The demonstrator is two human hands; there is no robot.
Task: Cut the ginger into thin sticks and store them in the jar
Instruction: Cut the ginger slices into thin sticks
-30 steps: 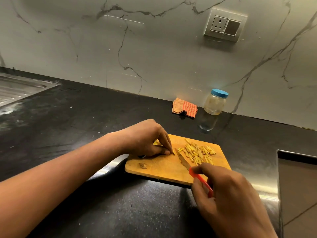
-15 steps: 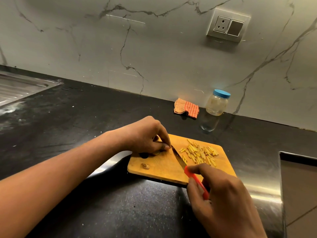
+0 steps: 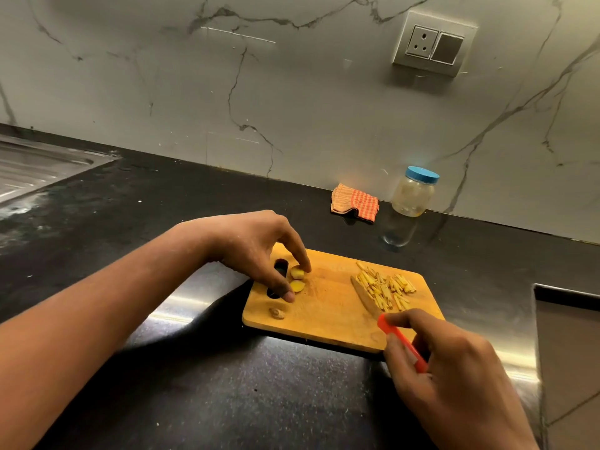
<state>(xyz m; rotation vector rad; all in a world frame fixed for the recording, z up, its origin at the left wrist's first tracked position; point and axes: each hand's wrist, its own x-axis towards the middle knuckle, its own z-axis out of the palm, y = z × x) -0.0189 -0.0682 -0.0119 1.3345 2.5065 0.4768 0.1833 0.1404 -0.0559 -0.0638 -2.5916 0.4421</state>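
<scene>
The left hand (image 3: 256,251) is pinching two yellow ginger slices (image 3: 297,280); the right hand (image 3: 454,381) is gripping a small red-handled knife (image 3: 370,305).
The slices are lying one beyond the other at the left end of the rectangular wooden cutting board (image 3: 328,323), beside its handle slot. The knife is being held well to their right, blade slanting far-left against the heap of thin yellow ginger sticks (image 3: 386,289), so the slices probably need bringing rightward under it. A brown ginger scrap (image 3: 277,313) is lying just nearer. The blue-lidded clear jar (image 3: 413,194), lid on, is standing far right on the black worktop (image 3: 194,384), beside an orange checked cloth (image 3: 355,203).
</scene>
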